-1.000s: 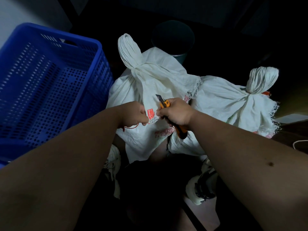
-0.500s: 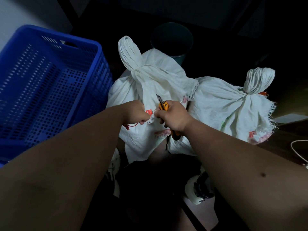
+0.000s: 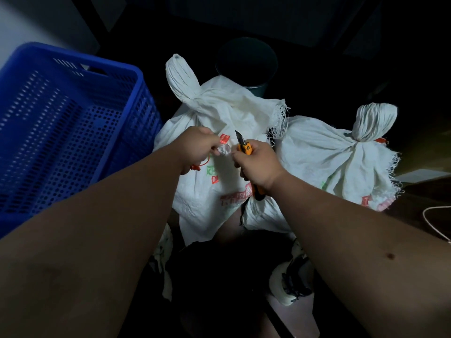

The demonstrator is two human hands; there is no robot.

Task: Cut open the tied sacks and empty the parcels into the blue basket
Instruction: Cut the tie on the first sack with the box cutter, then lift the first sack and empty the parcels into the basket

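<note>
Leftmost, the blue basket (image 3: 61, 132) is seen empty, its perforated near wall standing just beside the nearer tied sack (image 3: 219, 132). Both forearms are stretched forward from the lower corners and meet over that sack. The left hand (image 3: 197, 147) is closed in a fist on a bunched fold of the sack's cloth bearing a small red tag (image 3: 224, 138), and a red cord (image 3: 199, 165) is seen below the wrist. Close to its right, the right hand (image 3: 256, 167) is wrapped around an orange utility knife (image 3: 245, 150), whose blade is pointed up and away, its tip near the tag. A narrow gap is left between the two fists. The knotted neck of the sack is raised behind the left hand. A second tied sack (image 3: 341, 157) is set against the first on the right, its frayed edges exposed. A dark bin (image 3: 246, 62) is placed behind both, and dark floor is left around them.
</note>
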